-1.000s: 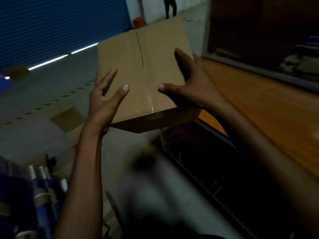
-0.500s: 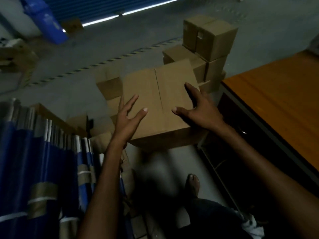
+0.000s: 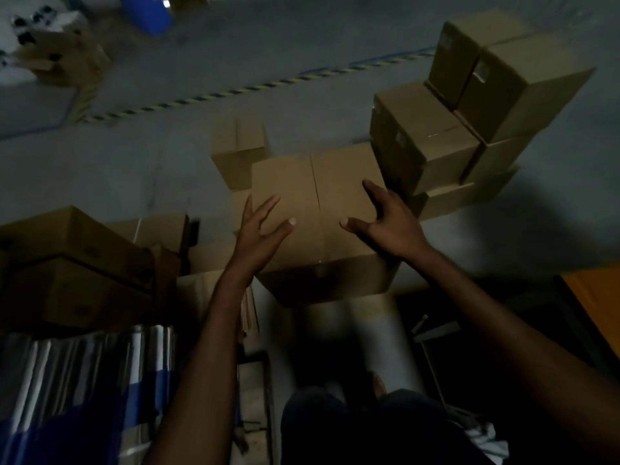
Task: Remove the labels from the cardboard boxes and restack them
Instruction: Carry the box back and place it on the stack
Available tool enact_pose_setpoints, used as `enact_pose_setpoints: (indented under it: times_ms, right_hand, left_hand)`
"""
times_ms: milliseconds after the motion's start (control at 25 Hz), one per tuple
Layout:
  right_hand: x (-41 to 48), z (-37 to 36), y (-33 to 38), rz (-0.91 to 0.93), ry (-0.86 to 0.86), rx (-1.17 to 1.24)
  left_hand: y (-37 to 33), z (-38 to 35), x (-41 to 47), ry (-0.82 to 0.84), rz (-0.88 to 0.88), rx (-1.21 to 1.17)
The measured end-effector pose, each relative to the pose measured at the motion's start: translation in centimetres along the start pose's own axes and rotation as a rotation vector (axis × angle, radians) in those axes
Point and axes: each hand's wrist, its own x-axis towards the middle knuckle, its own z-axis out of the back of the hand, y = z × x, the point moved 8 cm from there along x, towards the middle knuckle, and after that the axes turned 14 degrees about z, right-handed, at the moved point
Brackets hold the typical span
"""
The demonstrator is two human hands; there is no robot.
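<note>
Dim warehouse floor, seen from above
We looked down on a grey concrete floor (image 3: 167, 156) in weak, uneven light, with a yellow-and-black striped line (image 3: 235, 92) running slantwise across it. A blue bin (image 3: 147, 8) stood at the far edge, blurred. An orange tabletop (image 3: 597, 297) cut into the right side, and blue and silver material (image 3: 67, 380), too blurred to name, filled our lower left corner

I saw a grey floor (image 3: 141, 162) crossed by a striped line (image 3: 235, 92). A stack of cardboard boxes (image 3: 476, 135) stood on it at the right.
</note>
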Motion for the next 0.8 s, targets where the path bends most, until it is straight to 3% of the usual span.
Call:
enact_pose_setpoints:
  times_ms: [280, 560, 800]
  right_hand:
    - [20.4, -9.6, -3.0, 0.022, 0.172, -0.04]
    - [35.7, -25.3, -9.6, -0.137, 0.287, -0.032]
    - [45.9, -37.5, -13.8, -0.175, 0.383, 0.015]
  left_hand:
    - [3.4, 4.5, 20.9, -0.01, 0.061, 0.032]
    - [14.4, 5.7, 41.7, 0.084, 0.17, 0.047]
    - [23.1, 8.6, 55.5, 0.055, 0.29, 0.131]
